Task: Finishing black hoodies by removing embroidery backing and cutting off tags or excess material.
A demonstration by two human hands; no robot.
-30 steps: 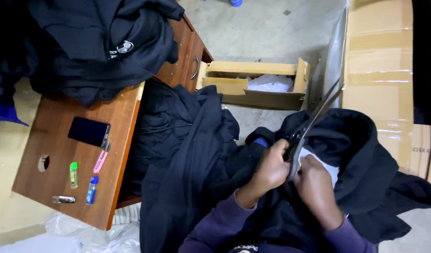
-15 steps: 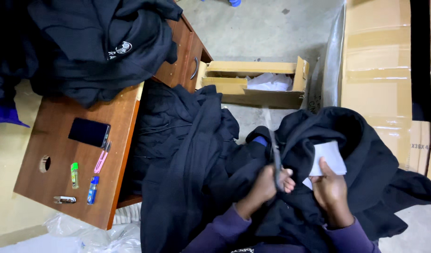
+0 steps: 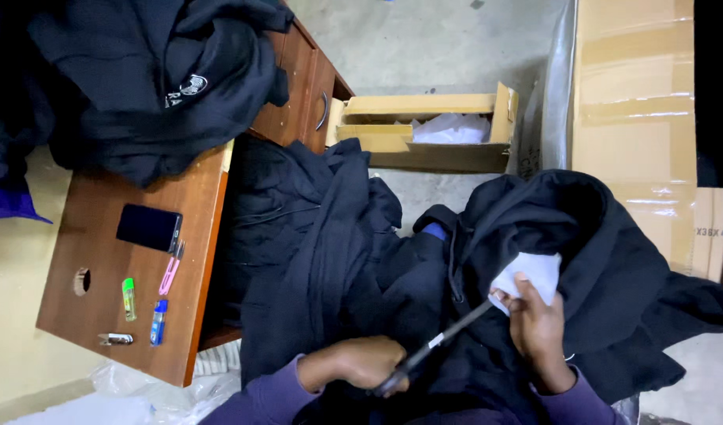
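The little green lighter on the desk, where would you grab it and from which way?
Pinch the green lighter across its long narrow sides, near the middle, coming straight down from above. It lies flat on the wooden desk with bare wood on both sides; the blue lighter and pink clip lie a little apart from it.

- One head-worn camera looked steeply down, close over the lap.
- The left hand [image 3: 361, 364] sat at 6 o'clock and the right hand [image 3: 539, 332] at 5 o'clock, both near the lens.
- The bench [image 3: 86, 236] lay at 9 o'clock, and the floor [image 3: 424, 47] at 12 o'clock lay farther off.
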